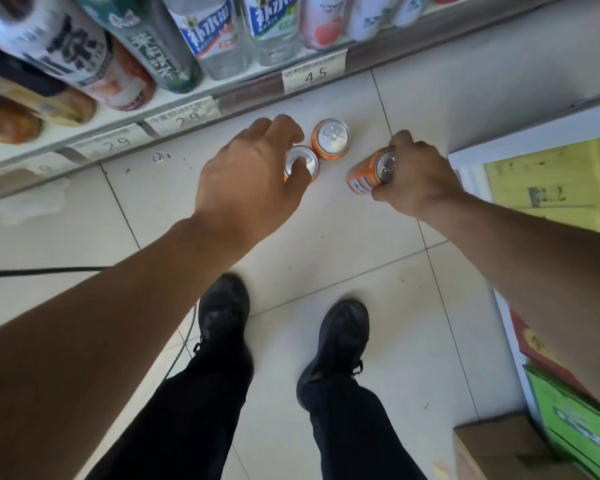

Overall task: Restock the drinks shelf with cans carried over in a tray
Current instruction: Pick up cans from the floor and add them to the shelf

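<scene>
Three orange drink cans are down by the tiled floor in front of the shelf. My left hand (253,174) curls over the top of the left can (303,162), fingers around its rim. The middle can (330,138) stands upright and free, close beside it. My right hand (414,176) grips the third can (369,174), tilted on its side, its silver top facing me. No tray is in view.
The drinks shelf (174,116) with bottles and price tags runs along the top left. A white cabinet (534,140) with yellow goods stands at right. Cardboard and green boxes (565,427) sit bottom right. My shoes (222,317) and a black cable (42,271) are on the floor.
</scene>
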